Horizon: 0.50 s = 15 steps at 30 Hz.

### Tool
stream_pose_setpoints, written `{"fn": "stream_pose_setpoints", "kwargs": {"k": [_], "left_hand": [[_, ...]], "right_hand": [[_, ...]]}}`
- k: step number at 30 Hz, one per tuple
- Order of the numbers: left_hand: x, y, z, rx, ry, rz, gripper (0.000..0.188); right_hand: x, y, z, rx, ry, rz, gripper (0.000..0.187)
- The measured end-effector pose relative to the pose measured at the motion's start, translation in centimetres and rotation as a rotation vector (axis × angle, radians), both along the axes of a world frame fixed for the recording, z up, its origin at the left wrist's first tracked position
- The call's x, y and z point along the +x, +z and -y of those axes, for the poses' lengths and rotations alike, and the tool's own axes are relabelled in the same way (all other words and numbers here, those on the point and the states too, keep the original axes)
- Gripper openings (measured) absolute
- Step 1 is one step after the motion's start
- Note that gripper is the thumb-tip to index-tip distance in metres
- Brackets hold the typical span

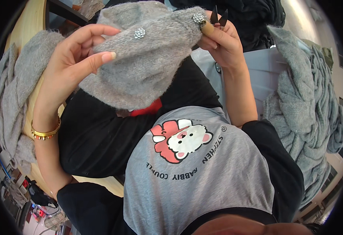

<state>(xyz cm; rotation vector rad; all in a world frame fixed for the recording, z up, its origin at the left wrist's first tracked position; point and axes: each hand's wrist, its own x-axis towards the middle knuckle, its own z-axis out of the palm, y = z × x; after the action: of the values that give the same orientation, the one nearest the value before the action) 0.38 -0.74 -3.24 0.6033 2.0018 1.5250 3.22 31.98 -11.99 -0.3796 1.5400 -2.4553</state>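
A fuzzy grey knit garment (140, 74) hangs between my hands above my lap. Two sparkly round buttons show along its upper band: one button (139, 33) near the middle, another button (198, 18) at the right end. My left hand (79, 55) grips the band's left part, thumb in front, with a gold bangle (46, 132) on the wrist. Beside the right button, my right hand (224, 43) pinches the edge; its thumb wears a tan cover (207, 28). Dark pointed blades of what look like thread snips (219, 17) stick up from that same hand.
More grey knitwear (26, 82) is draped at the left over a wooden tabletop edge (34, 23). A large heap of grey knits (301, 90) lies at the right by a pale plastic bin (259, 70). Black cloth (253, 19) is piled behind my right hand.
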Motion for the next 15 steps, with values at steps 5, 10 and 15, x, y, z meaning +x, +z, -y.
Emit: {"fn": "stream_pose_setpoints", "kwargs": {"k": [5,10,15], "left_hand": [[-0.3,0.3,0.8,-0.205,0.032,-0.022,0.026],[-0.9,-0.4,1.2,-0.241,-0.012,0.022,0.016],[-1.1,-1.6,0.9,-0.129,-0.032,-0.233,0.017]], "right_hand": [[-0.2,-0.9,-1.6,-0.095,0.004,0.004,0.019],[-0.3,-1.8,-2.4,-0.120,-0.045,0.046,0.011],[-0.5,-2.3,-2.4,-0.128,-0.070,0.078,0.010]]}}
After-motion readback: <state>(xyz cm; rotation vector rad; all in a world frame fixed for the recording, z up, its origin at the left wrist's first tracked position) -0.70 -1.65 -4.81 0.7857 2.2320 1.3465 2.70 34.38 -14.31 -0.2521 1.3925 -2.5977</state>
